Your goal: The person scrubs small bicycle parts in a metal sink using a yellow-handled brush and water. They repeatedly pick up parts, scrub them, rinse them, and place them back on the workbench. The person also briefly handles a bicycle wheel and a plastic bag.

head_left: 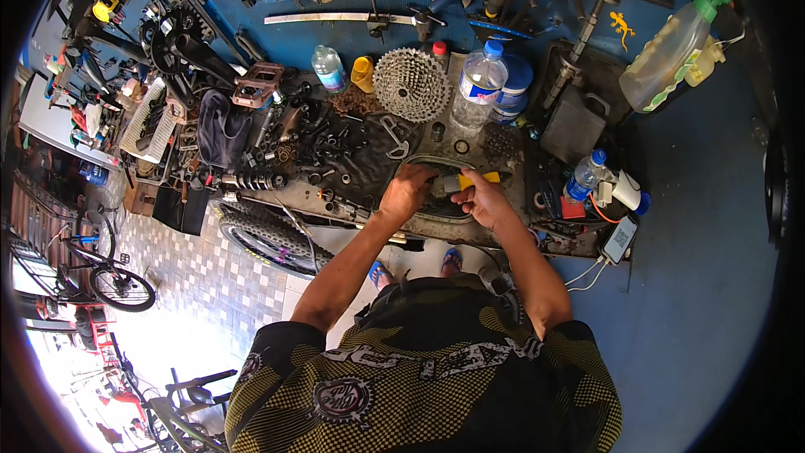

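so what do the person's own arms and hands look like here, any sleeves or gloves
Both forearms are bare, and the left hand and right hand wear no gloves. No watch or ring shows. Short sleeves end near the elbows, part of a black shirt with a yellow-olive dotted pattern and grey printed emblems.

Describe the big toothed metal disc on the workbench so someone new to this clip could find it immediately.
Start at the cluttered dark workbench below the blue tool wall. Near its back edge, left of the clear plastic water bottle with a blue cap, lies the silver stepped bicycle cassette. Unlike the small bolts nearby, it is round and ringed with teeth.
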### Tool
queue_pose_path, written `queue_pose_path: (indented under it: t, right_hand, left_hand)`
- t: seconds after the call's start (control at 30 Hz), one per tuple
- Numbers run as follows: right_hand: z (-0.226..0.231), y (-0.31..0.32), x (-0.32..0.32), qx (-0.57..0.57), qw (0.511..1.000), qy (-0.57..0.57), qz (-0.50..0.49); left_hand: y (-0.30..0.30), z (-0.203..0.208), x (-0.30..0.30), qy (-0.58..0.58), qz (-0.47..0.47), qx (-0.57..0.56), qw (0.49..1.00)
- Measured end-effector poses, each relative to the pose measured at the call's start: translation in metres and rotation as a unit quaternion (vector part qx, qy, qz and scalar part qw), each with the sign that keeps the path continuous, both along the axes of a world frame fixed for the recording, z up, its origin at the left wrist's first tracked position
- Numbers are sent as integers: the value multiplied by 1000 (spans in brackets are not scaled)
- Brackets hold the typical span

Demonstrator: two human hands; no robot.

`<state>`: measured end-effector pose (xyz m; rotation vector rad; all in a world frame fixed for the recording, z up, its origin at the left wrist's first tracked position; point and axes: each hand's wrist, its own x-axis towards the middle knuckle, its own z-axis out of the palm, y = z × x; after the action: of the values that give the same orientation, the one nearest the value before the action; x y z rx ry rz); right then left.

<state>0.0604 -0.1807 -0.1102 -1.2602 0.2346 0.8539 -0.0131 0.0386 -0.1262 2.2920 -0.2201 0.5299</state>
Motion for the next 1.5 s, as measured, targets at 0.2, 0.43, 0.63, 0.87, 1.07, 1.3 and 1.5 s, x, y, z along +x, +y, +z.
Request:
queue_pose_path:
  t: [0.2,0.43,0.63,0.87,1.07,1.3,1.5]
  right_hand:
    - [-4,-25,-8,-247,888,-380,75]
    - [41,-30,-14,-275,640,-712,89]
    - [76,-5,-6,-215,549,-791,164]
    - [17,8,8,-149,931,-311,116]
    - [6,-14,8,-98,971,-216,41]
    - [17,-44,-33,-372,712,-568,183]
    - [63,-31,-31,-245,606,-754,64]
  left_hand:
    - [8,10,-5,100,38,-121,987]
    - [11,10,-6,143,10,-134,981]
    - [12,20,-4,116,-66,-46,990]
    - [3,15,-4,19,-36,64,997]
    - [-3,0,-2,152,55,-216,963]
    - [5,-2,3,329,11,-683,652]
    - [3,-6,10,382,35,-678,627]
